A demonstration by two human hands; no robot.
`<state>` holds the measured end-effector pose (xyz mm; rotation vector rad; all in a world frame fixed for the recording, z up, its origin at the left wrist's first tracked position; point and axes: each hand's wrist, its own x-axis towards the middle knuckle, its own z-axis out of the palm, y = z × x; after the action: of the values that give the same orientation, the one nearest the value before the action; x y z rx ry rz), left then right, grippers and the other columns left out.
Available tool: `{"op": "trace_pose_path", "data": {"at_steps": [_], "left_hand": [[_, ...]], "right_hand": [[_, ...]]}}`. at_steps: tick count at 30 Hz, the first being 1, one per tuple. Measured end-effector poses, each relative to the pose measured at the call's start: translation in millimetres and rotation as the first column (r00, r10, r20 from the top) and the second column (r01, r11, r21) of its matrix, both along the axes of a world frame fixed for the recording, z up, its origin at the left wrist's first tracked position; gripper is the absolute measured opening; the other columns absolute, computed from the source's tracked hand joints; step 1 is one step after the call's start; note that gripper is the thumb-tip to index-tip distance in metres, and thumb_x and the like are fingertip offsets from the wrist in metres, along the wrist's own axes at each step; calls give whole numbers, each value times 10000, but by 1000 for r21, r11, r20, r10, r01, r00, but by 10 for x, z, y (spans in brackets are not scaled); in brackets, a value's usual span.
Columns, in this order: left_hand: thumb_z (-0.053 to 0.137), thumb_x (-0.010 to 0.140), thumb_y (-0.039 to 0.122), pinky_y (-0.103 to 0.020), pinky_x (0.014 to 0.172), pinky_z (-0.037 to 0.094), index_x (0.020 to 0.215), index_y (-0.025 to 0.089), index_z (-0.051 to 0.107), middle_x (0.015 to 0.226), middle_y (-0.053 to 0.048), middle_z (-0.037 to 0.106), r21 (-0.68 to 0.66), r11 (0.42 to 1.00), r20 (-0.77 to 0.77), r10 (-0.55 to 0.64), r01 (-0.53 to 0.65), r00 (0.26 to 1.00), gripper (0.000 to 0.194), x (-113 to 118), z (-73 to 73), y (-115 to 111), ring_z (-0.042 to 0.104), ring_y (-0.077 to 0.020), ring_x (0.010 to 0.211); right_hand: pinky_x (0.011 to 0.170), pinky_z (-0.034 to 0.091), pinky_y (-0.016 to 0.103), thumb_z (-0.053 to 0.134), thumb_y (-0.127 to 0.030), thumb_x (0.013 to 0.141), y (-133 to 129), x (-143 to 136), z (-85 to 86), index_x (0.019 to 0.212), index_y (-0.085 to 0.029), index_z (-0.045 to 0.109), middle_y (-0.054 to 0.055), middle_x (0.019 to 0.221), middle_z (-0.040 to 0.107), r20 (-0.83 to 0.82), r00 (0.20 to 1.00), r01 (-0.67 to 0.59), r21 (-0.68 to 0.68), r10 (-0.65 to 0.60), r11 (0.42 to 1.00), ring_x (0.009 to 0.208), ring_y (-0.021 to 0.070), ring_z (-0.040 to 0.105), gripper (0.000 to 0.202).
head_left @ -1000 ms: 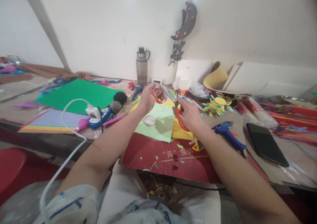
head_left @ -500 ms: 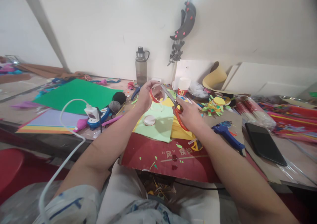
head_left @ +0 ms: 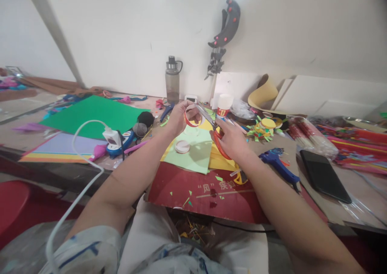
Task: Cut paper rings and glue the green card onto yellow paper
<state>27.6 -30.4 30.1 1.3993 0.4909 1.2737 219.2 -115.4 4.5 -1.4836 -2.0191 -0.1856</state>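
My left hand (head_left: pixel 179 118) is closed around a red-and-white paper ring (head_left: pixel 193 124), which looks like a section of a paper cup. In my right hand (head_left: pixel 232 139) are scissors with orange handles (head_left: pixel 220 144), their blades pointing up and left to the far rim of the ring. How far apart the blades are is hard to see. Below the hands, a small round white cup-bottom piece (head_left: pixel 182 147) lies on a light green paper sheet (head_left: pixel 196 161). Behind my right hand stands a white and red paper cup (head_left: pixel 224 104).
Under the papers lies a red board (head_left: pixel 208 201) with green scraps. Right of my forearm are a blue glue gun (head_left: pixel 279 167) and a black phone (head_left: pixel 325 177). A grey bottle (head_left: pixel 172 82) stands by the wall. Green paper (head_left: pixel 96 116) and a white-plugged power strip (head_left: pixel 121 143) lie left.
The ring has turned slightly and moved a little down in my left hand. The scissors stay at its rim, almost unmoved.
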Motion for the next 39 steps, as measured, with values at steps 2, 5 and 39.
{"op": "trace_pose_path", "data": {"at_steps": [2,5,39], "left_hand": [[831,826,263,-212,530,463,768,172,541,577,33,627,-17,1000,-12,-6,6,1000,310,-12,35,-20,622,-101,509],[825,825,228,-211,511,456,732,171,530,591,44,608,-29,1000,12,-9,9,1000,315,-14,81,-52,601,-88,485],[862,778,261,-224,550,470,734,173,513,597,68,577,-59,997,41,-44,47,998,363,-26,19,14,581,-78,491]], "right_hand": [[758,461,383,506,-356,951,-3,-3,3,1214,-191,666,133,991,712,-1,1000,-5,3,5,1000,882,299,621,350],[745,454,378,521,-358,945,-11,-14,9,1228,-189,661,129,991,704,-3,1000,1,4,-1,1000,859,291,611,359],[752,431,358,505,-323,949,-19,-9,51,1238,-155,660,157,1025,731,87,995,50,-52,-46,997,902,299,637,369]]}}
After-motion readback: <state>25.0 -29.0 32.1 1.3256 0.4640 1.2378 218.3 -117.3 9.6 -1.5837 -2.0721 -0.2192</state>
